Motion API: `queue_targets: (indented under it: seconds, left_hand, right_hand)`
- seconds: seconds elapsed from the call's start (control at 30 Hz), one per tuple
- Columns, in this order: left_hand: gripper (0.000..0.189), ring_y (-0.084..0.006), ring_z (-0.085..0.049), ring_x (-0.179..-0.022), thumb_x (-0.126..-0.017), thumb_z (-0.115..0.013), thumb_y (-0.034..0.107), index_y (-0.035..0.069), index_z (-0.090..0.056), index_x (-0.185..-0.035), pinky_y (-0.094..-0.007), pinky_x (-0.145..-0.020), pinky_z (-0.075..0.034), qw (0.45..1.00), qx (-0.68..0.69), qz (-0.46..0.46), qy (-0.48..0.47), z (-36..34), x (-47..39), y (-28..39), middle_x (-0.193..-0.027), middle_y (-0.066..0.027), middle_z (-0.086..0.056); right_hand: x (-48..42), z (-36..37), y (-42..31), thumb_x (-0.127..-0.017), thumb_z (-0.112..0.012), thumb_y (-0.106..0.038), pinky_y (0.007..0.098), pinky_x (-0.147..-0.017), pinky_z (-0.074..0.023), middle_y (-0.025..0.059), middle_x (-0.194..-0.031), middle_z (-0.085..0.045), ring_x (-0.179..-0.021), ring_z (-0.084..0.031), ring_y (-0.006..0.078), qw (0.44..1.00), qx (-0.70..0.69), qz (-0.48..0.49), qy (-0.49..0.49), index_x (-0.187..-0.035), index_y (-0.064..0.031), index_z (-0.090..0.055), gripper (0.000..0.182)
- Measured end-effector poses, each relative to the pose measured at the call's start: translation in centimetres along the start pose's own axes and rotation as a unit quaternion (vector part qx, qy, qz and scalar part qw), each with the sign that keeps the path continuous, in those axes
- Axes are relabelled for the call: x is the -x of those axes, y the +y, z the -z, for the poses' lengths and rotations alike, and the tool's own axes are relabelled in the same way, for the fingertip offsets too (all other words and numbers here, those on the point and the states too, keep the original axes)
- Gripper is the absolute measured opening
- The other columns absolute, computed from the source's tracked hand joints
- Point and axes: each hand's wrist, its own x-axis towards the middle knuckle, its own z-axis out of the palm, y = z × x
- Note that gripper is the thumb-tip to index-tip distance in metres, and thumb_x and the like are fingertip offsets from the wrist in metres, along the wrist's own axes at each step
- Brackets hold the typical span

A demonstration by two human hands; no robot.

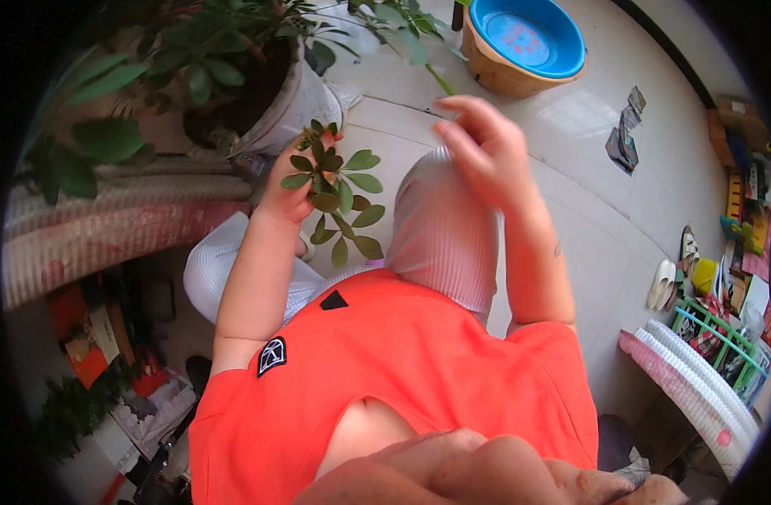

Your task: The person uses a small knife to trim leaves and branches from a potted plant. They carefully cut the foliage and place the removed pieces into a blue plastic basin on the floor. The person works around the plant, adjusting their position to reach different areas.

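Observation:
My left hand (290, 183) is closed around a bunch of green leafy sprigs (344, 189), their oval leaflets spreading over my lap. It is beside a large whitish plant pot (316, 95) with dark soil and a leafy potted plant (202, 57). Slightly blurred, my right hand (486, 145) is raised above my knee, thumb and forefinger apart. A bright green leaf stalk (439, 81) meets the forefinger's tip in the view; whether they touch, I cannot tell. Leaflets (410, 31) spread at the stalk's far end.
A blue basin (527, 38) sits in a tan tub (505, 72) on the tiled floor (581, 208). Crumpled dark plastic (624, 136) lies to its right. White slippers (661, 284) and a green rack (720, 341) stand far right. Cloth-covered furniture (126, 240) borders my left.

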Motion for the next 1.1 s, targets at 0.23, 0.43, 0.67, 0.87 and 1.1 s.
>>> queue_targets:
  seconds: [0.23,0.43,0.67,0.87,1.1]
  left_hand:
    - [0.029,-0.0089,-0.059,-0.083,-0.097,-0.064,0.021,0.002,-0.058,-0.118,-0.022,-0.07,-0.046,0.994,-0.058,0.049,0.078,0.6,-3.4,-2.0,-0.097,0.0001,-0.061]
    - [0.029,-0.0126,-0.061,-0.096,-0.095,-0.065,0.017,0.003,-0.06,-0.12,-0.0267,-0.083,-0.05,0.993,-0.079,0.051,0.073,3.3,-5.4,-2.3,-0.114,-0.0047,-0.063]
    - [0.033,-0.0163,-0.063,-0.103,-0.093,-0.065,0.014,0.001,-0.06,-0.124,-0.0301,-0.087,-0.052,0.983,-0.124,0.065,0.122,4.0,-6.5,-2.7,-0.113,-0.0073,-0.065]
    - [0.016,-0.01,-0.058,-0.079,-0.096,-0.061,0.019,0.009,-0.06,-0.108,-0.0262,-0.068,-0.048,0.977,-0.154,0.063,0.133,0.2,-8.0,-2.5,-0.093,0.0005,-0.06]
    - [0.01,-0.0091,-0.054,-0.073,-0.095,-0.06,0.017,0.01,-0.057,-0.103,-0.0255,-0.064,-0.045,0.977,-0.175,0.073,0.1,-1.0,-7.8,-3.7,-0.087,0.0021,-0.057]
  right_hand:
    - [-10.1,8.4,23.4,-0.085,-0.073,-0.025,0.0424,-0.098,-0.0483,0.0131,-0.121,-0.066,-0.112,-0.062,0.03,0.869,0.459,0.015,0.184,-0.123,-0.0069,-0.063,0.043]
    - [-16.8,9.9,27.4,-0.083,-0.076,-0.03,0.0484,-0.114,-0.0329,0.0095,-0.134,-0.06,-0.13,-0.052,0.0296,0.813,0.563,-0.144,0.047,-0.14,-0.0118,-0.048,0.066]
    - [-18.4,10.3,30.9,-0.095,-0.05,-0.01,0.0451,-0.093,-0.0515,0.0125,-0.113,-0.068,-0.107,-0.065,0.0311,0.802,0.574,-0.164,0.012,-0.107,-0.0078,-0.064,0.019]
    - [-16.3,10.7,30.8,-0.092,-0.052,-0.007,0.0444,-0.082,-0.0558,0.016,-0.104,-0.069,-0.099,-0.067,0.0334,0.807,0.58,-0.109,-0.003,-0.097,-0.0063,-0.064,0.014]
    - [-9.1,7.9,29.2,-0.085,-0.057,-0.003,0.0454,-0.076,-0.055,0.0145,-0.093,-0.067,-0.091,-0.066,0.0345,0.849,0.528,-0.021,-0.014,-0.09,-0.0067,-0.061,0.007]
